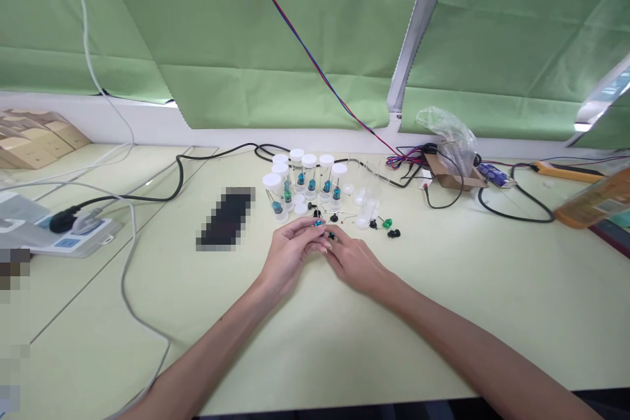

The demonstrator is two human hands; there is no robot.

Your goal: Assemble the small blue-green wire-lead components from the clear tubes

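Left hand (291,251): fingertips pinched narrow on a small blue piece (318,223), held low over the table (236,341), just on the near side of a cluster of vials. Right hand (357,261): fingers bent, tips meeting those of the left; cannot tell whether they grip too. A dark teal bit (331,235) shows by the right fingertips, mostly covered; whether it is held or lies on the table is unclear.

Underside of the blue piece is hidden by fingers. Its thin rod points up, long axis close to vertical in view. Both forearms are cut off by the lower edge.

White-capped vials (309,177): seven counted by their caps. One at the back left is largely hidden behind its neighbour, contents not readable. Blue or green pieces make out in six, rods pointing upward; the rod in the front-left vial leans left.

Right of these, clear containers (370,187) overlap; count uncertain. Loose black pieces (334,217): at least five, small and partly merged. Loose green piece (388,223): one, its rod directed to the upper left. Dark oblong (226,218), left of the vials: one, pixelated, detail lost. Orange bottle (595,200): one, cut off at the right edge.
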